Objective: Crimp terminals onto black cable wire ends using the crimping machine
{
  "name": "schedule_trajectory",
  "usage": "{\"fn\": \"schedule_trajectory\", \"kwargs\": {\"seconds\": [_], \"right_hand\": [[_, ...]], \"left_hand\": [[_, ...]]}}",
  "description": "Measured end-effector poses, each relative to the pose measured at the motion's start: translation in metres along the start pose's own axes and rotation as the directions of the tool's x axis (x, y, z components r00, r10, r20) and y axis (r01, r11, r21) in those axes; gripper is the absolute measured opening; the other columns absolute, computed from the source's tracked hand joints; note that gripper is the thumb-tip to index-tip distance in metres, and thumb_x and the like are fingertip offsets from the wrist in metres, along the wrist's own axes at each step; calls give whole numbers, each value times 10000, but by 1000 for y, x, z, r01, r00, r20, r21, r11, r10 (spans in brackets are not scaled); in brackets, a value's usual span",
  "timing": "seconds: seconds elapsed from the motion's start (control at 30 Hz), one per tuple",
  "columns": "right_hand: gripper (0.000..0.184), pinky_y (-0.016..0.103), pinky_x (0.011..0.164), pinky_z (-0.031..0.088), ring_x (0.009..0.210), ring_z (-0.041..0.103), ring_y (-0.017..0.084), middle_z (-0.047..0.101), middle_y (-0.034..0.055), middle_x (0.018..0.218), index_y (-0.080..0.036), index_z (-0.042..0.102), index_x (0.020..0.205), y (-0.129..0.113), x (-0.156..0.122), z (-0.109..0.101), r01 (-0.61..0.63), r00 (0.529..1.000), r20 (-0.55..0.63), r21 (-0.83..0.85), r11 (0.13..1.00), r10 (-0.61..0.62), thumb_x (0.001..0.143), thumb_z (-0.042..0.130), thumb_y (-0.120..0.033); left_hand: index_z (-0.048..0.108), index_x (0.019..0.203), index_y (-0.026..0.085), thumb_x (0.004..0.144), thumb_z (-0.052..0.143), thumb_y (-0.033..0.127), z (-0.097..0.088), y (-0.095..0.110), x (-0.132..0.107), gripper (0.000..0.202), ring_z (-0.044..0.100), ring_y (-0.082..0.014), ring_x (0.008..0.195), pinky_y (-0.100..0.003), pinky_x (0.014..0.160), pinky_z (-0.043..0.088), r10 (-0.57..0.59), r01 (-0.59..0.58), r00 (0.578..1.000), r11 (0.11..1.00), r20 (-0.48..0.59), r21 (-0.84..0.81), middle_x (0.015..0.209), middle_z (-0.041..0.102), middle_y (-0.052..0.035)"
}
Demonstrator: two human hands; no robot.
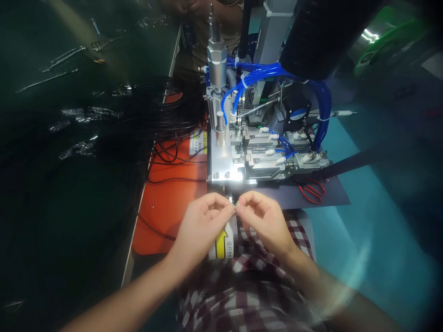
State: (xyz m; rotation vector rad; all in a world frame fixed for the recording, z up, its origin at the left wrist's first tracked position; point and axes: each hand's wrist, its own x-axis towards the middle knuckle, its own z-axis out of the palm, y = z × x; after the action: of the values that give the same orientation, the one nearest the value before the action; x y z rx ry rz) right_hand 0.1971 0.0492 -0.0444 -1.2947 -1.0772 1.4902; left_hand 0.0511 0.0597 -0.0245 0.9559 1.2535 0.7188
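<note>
My left hand is closed in a pinch, thumb against forefinger, in front of the metal machine. Facing it, my right hand pinches too, its fingertips almost touching the left ones. Between the fingertips show thin wires, whitish and greenish; their ends are too small to make out. A black cable runs from the left and passes out of sight behind my left wrist. Below the hands is a white label with a yellow arrow.
Coiled black cables lie on the orange board and the dark table at left. Blue air hoses arch over the machine. Red-handled scissors lie on the grey plate at right. Another person's arm shows behind.
</note>
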Motion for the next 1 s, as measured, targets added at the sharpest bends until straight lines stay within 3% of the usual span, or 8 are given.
{"fn": "schedule_trajectory", "kwargs": {"seconds": [0.27,0.4,0.47,0.53,0.6,0.8,1.0], "right_hand": [[163,213,412,328,406,416,77,491,-70,506,-195,547,762,9,-3,1,11,1000,-2,20,1000,-11,817,636,-319],[125,233,479,397,491,475,99,546,-31,589,-194,575,726,13,-6,4,192,970,-121,-160,968,-212,795,645,-272],[146,230,455,391,464,461,95,539,-36,571,-196,569,715,12,-6,4,138,980,-121,-145,980,-156,795,642,-293],[184,218,401,356,398,414,80,517,-54,526,-196,550,724,9,-3,3,-8,999,-41,-51,999,6,806,629,-340],[217,213,401,359,391,408,72,541,-47,544,-186,550,728,4,0,-1,-62,997,33,-25,998,63,823,609,-372],[156,226,467,402,487,479,90,637,4,702,-173,629,818,-1,4,-13,71,997,55,-176,982,-62,843,612,-326],[151,244,502,409,518,502,113,604,-3,640,-182,619,742,2,0,-8,162,985,0,-311,936,-171,846,621,-291]], "left_hand": [[574,727,147,784,654,350,-1,-3,0,226,296,-40,421,-154,399,212,-37,38,999,998,23,-59,472,374,85],[578,722,148,771,660,344,1,-2,-2,218,310,-42,427,-157,403,212,-39,40,999,998,11,-49,481,394,80],[585,715,147,761,659,330,2,0,-3,202,322,-44,427,-157,400,212,-18,18,1000,1000,-24,-9,489,417,74],[591,710,148,757,655,320,2,1,-2,190,332,-49,425,-161,395,218,-6,8,998,1000,-55,29,489,435,67],[597,710,148,757,653,319,1,3,-2,186,335,-53,421,-164,391,227,-11,13,998,999,-56,42,480,436,65],[598,698,142,758,662,338,-1,4,-1,215,323,-48,426,-158,389,217,-7,9,1000,997,-28,80,472,412,71],[611,706,138,777,642,321,-2,5,-1,198,373,-60,448,-171,411,251,9,-11,1000,991,13,134,515,463,50]]}}
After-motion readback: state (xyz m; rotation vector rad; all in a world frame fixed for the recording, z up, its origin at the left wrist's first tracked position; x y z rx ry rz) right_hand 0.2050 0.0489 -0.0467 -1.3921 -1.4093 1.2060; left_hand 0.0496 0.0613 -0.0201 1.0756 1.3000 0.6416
